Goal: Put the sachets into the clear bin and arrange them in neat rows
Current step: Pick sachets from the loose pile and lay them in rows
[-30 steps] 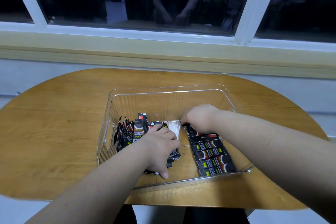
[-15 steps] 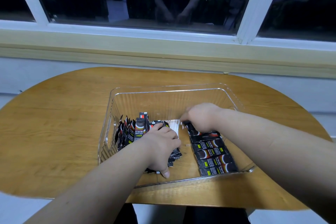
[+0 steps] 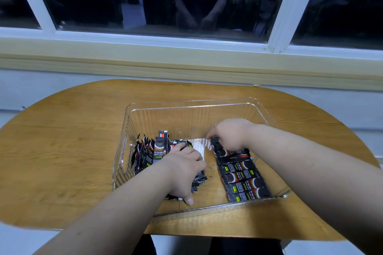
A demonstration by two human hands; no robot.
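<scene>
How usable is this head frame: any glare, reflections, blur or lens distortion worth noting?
Head view: dim, cool indoor light. The dark window pane mirrors the person. Wide-angle distortion bows the pale sill and the oval wooden table. The clear ribbed plastic bin shows thin bright glints along its rim. The black sachets are sharp enough to see their labels, though the print is too small to read.

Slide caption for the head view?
Inside a clear plastic bin on a wooden table, left hand grips bundled black sachets; right hand touches the far end of a flat sachet row.
</scene>
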